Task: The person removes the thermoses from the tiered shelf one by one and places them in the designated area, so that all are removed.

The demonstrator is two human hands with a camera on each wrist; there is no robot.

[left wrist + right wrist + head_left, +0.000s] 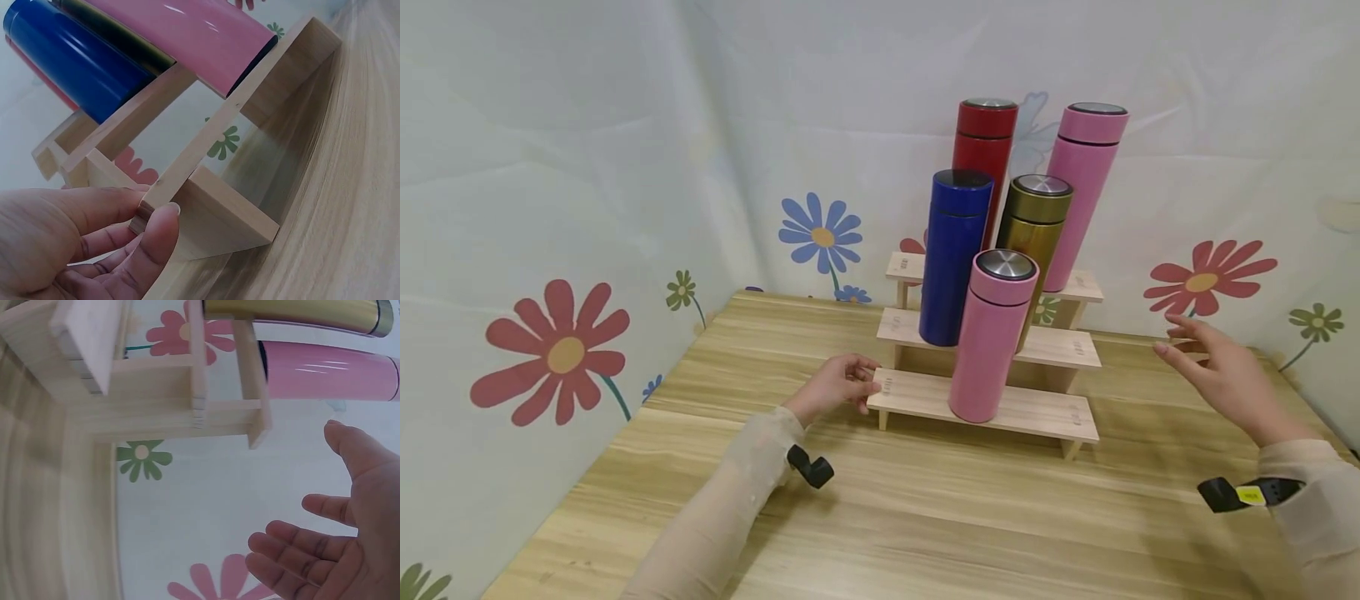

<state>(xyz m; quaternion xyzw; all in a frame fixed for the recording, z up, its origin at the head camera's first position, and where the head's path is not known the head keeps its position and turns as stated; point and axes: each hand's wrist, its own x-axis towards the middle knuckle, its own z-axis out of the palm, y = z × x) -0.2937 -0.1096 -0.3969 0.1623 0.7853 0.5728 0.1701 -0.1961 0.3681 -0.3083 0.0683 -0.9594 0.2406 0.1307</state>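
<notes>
A three-step wooden stand (917,393) holds several thermos bottles. On its lowest board is a pink bottle (988,358); the middle board carries a blue bottle (955,267) and a gold bottle (1041,225). At the top are a red bottle (985,150) and another pink bottle (1086,183), partly hidden by those in front. My left hand (838,383) pinches the left end of the lowest board between thumb and fingers, as the left wrist view shows up close. My right hand (1228,379) hovers right of the stand, fingers loosely extended, touching nothing; the right wrist view shows its palm side.
The stand rests on a wood-grain table (880,517) near its back edge. Behind and to the left hangs a white flower-printed cloth (737,100). Each wrist wears a black strap device (811,467).
</notes>
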